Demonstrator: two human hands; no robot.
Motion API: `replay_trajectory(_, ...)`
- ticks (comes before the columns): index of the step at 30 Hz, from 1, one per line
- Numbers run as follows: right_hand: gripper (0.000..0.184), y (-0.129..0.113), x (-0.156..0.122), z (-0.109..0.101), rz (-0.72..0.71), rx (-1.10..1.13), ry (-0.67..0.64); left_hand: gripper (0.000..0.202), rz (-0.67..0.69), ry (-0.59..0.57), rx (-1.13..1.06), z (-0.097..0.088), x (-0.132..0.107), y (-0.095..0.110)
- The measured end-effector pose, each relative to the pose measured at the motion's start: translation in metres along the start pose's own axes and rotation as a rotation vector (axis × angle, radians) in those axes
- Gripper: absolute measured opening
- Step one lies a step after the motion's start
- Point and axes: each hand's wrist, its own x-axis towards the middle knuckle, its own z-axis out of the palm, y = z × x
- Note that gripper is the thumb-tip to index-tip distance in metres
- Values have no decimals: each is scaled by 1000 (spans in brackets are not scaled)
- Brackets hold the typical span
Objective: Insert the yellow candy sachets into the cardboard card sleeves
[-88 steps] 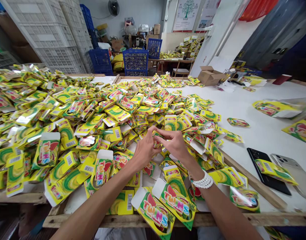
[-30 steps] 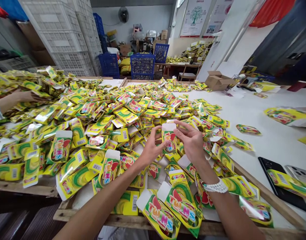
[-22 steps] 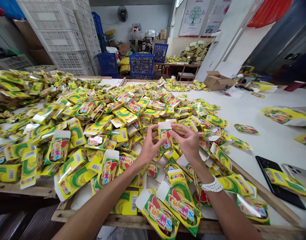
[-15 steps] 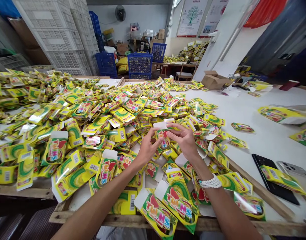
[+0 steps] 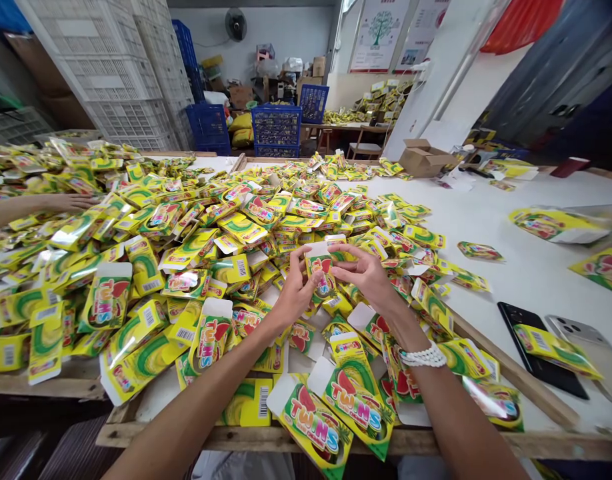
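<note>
I hold a small yellow card box (image 5: 319, 278) up between my two hands, just above the big pile. It is thin and flat, and it stands up with a little lean. A white flap (image 5: 318, 249) sticks out at the top. The front has green and red on it, but my fingers hide part of it, so I can't read the words.

My left hand (image 5: 296, 295) pinches the box from the left with bent fingers. My right hand (image 5: 366, 275) pinches it from the right with its fingertips. My hands are not pressed together, because the box is between them. I wear a white bead bracelet (image 5: 423, 357) on my right wrist.

Lots more yellow boxes (image 5: 186, 227) lie in a messy heap on the white desk (image 5: 511, 280). One near me (image 5: 313, 420) says TWINS in bright letters and has a red fruit on it. On the right, a box lies on a black phone (image 5: 511, 319), beside a silver phone (image 5: 581, 340). Far to the left, another person's hand (image 5: 71, 202) lies on the heap.
</note>
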Motion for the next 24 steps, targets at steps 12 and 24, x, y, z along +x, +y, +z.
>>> replay_trajectory(12,53,-9,-3,0,-15,87,120,44,-14,-33,-12,1,0,-2)
replay_trajectory(24,37,1,1,2,94,39,263,33,3,-9,369,-1,-6,-4)
